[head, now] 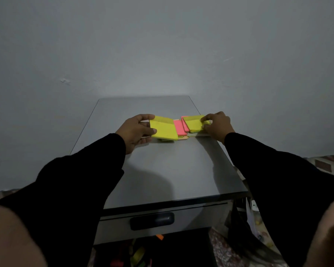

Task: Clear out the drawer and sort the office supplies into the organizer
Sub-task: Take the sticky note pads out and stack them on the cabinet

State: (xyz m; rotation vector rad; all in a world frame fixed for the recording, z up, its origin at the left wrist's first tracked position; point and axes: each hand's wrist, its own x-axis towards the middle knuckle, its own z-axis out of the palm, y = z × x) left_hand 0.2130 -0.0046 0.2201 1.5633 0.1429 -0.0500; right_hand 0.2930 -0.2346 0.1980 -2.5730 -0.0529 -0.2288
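On the left, the left hand (137, 130) holds a big yellow pad of sticky notes (164, 129): the thumb lies on its far edge and the fingers curl along its near left edge. The pad is a little tilted and rests partly on other notes under it. In my judgement it can slip here, because the grip takes only one side and the loose sheets below can slide out when the pad is lifted.

In the middle a pink pad (178, 127) lies flat between the two yellow ones, on thin pale sheets. If both hands pull apart at the same moment, this pad may be dragged and the pile may scatter over the cabinet top (162, 170).

On the right, the right hand (217, 125) pinches a smaller yellow pad (195, 123) with thumb and fingertips at its right edge; a second pink pad (185, 124) leans against it. This pile is very near the right edge of the cabinet top, so I think a small push can send notes down to the floor.

About containers: the drawer (152, 222) under the top looks almost closed, so I cannot tell what is inside. Below it some orange, yellow and pink papers are visible, dark and blurred. No organizer is visible.
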